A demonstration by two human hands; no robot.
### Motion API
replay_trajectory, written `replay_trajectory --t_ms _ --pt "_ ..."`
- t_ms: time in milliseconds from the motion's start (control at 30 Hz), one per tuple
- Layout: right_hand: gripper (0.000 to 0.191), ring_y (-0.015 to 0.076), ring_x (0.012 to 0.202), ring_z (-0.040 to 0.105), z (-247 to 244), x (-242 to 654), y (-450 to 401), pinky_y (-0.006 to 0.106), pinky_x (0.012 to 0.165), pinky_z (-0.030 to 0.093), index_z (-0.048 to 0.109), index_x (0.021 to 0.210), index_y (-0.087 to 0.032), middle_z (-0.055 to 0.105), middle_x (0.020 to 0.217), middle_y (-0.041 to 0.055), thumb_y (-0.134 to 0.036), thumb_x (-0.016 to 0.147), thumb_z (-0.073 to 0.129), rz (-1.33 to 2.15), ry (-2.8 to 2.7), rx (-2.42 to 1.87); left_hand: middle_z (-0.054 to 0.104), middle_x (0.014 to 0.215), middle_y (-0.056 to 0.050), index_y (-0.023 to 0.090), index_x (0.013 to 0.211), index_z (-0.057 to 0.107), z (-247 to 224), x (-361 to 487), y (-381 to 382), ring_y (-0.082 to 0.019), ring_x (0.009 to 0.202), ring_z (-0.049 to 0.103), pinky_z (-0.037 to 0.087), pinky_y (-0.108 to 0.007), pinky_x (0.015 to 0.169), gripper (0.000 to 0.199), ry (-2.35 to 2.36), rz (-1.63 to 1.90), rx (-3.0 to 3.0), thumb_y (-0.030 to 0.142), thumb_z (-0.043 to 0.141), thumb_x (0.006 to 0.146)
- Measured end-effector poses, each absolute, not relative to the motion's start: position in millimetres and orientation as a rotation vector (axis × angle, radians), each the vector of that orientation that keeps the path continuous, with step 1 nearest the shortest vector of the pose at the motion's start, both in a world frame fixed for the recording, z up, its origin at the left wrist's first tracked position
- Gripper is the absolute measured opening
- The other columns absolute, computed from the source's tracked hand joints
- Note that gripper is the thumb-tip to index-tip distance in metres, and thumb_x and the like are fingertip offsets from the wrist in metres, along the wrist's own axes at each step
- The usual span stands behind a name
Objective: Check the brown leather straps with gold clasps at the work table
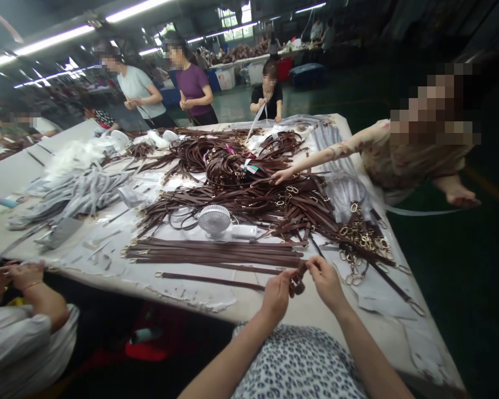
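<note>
My left hand is closed on the end of a brown leather strap, which is bunched or folded between my two hands. The fingertips of my right hand pinch the same strap from the other side. Exactly how it is folded is too small to make out. Just left of my hands, a single brown strap with a metal ring at its far end lies along the table. Beyond it, several straps are laid side by side.
A large heap of brown straps covers the table's middle. A white fan stands before it. Gold-coloured buckles lie to the right, plastic-wrapped straps to the left. A co-worker's arm reaches in from the right; other people surround the table.
</note>
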State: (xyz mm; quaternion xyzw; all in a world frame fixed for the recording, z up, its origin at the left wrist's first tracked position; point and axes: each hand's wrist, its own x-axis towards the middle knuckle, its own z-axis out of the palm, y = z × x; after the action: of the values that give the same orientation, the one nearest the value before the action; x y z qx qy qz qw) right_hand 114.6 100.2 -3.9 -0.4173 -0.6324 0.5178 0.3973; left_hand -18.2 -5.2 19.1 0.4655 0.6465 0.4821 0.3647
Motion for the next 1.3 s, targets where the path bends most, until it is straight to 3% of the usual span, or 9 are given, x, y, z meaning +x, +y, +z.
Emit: replay_trajectory --t_ms 133,300,433,567,633,833,967,1133,1300 --pt "0.041 0.0163 0.057 0.043 -11 120 137 0.031 0.056 0.033 0.06 0.076 -0.021 0.05 0.058 -0.003 -0.061 0.08 0.065 1.224 -1.395 -1.156 0.069 0.066 -0.005 0.019 0.109 0.078 18 -19 -4 -0.017 0.06 0.055 0.041 -0.028 0.061 0.059 1.787 1.245 1.171 0.061 0.038 0.098" --pt "0.054 0.0144 0.06 0.043 -5 117 160 0.029 0.057 0.037 0.057 0.086 -0.021 0.049 0.064 -0.0043 -0.07 0.071 0.072 1.202 -1.072 -1.147 0.079 0.104 -0.009 0.023 0.117 0.076 13 -19 -2 -0.023 0.085 0.069 0.05 -0.03 0.08 0.039 1.793 1.284 1.202 0.048 0.063 0.09" --pt "0.055 0.0146 0.062 0.049 6 100 142 0.029 0.056 0.044 0.058 0.089 -0.022 0.054 0.073 -0.0014 -0.072 0.07 0.072 1.51 -0.992 -0.99 0.079 0.096 -0.008 0.023 0.125 0.072 2 -21 -1 -0.021 0.08 0.069 0.053 -0.032 0.081 0.041 1.757 1.377 1.194 0.045 0.062 0.092" --pt "0.052 0.0137 0.06 0.047 23 94 117 0.027 0.052 0.042 0.064 0.088 -0.02 0.059 0.078 0.002 -0.066 0.069 0.079 1.767 -0.986 -0.861 0.076 0.117 -0.011 0.024 0.126 0.071 -6 -19 3 -0.026 0.105 0.069 0.05 -0.037 0.097 0.046 1.532 1.45 1.101 0.046 0.072 0.085" --pt "0.048 0.0153 0.064 0.049 34 99 109 0.028 0.055 0.044 0.063 0.082 -0.021 0.058 0.079 0.0024 -0.067 0.074 0.076 1.834 -0.985 -0.801 0.074 0.12 -0.013 0.023 0.128 0.069 -6 -17 8 -0.027 0.105 0.07 0.052 -0.036 0.092 0.056 1.265 1.423 0.894 0.056 0.072 0.082" --pt "0.05 0.0197 0.073 0.048 48 121 90 0.035 0.076 0.047 0.055 0.06 -0.022 0.047 0.07 0.0025 -0.06 0.092 0.058 1.947 -1.124 -0.454 0.076 0.109 -0.014 0.014 0.112 0.075 19 -12 29 -0.02 0.097 0.069 0.052 -0.03 0.087 0.058 0.903 1.516 0.376 0.062 0.072 0.081" --pt "0.042 0.0173 0.068 0.043 41 132 81 0.031 0.065 0.038 0.059 0.063 -0.02 0.046 0.066 0.0008 -0.051 0.09 0.067 1.875 -1.264 -0.613 0.077 0.092 -0.01 0.013 0.105 0.077 39 -9 35 -0.017 0.083 0.07 0.053 -0.028 0.081 0.048 0.923 1.604 0.337 0.05 0.083 0.075" --pt "0.042 0.0142 0.061 0.034 43 138 77 0.031 0.059 0.027 0.049 0.06 -0.02 0.04 0.061 -0.0027 -0.044 0.086 0.072 1.527 -1.476 -0.864 0.079 0.091 -0.008 0.016 0.103 0.078 54 -6 34 -0.015 0.079 0.071 0.053 -0.024 0.071 0.047 0.947 1.697 0.341 0.05 0.085 0.072" --pt "0.043 0.0134 0.058 0.035 50 133 74 0.032 0.057 0.026 0.046 0.06 -0.021 0.039 0.06 -0.0037 -0.045 0.087 0.07 1.44 -1.524 -0.889 0.079 0.088 -0.008 0.017 0.102 0.079 61 -3 28 -0.014 0.083 0.071 0.054 -0.024 0.079 0.043 0.938 1.711 0.379 0.048 0.085 0.073"
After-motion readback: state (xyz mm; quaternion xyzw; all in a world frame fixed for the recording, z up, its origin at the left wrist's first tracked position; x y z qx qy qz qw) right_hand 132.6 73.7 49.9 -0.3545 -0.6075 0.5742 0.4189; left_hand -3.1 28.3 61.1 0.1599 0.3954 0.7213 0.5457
